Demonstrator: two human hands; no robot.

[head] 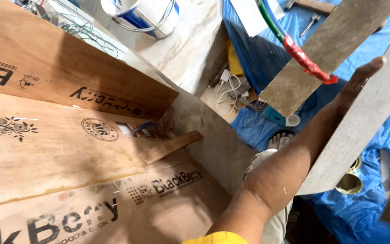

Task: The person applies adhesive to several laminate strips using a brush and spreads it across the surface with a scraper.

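Head view is showing my right hand (362, 79) gripping a long flat grey board (362, 122), thumb pressing along its upper edge, fingers hiding behind. Beyond it, a second grey plank (330, 45) is leaning over blue plastic sheeting (249, 49); my left hand is staying out of sight.

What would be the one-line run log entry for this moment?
right hand: on edge of grey board | left hand: not in view | plywood sheets: stacked at left | blue tarp: underneath
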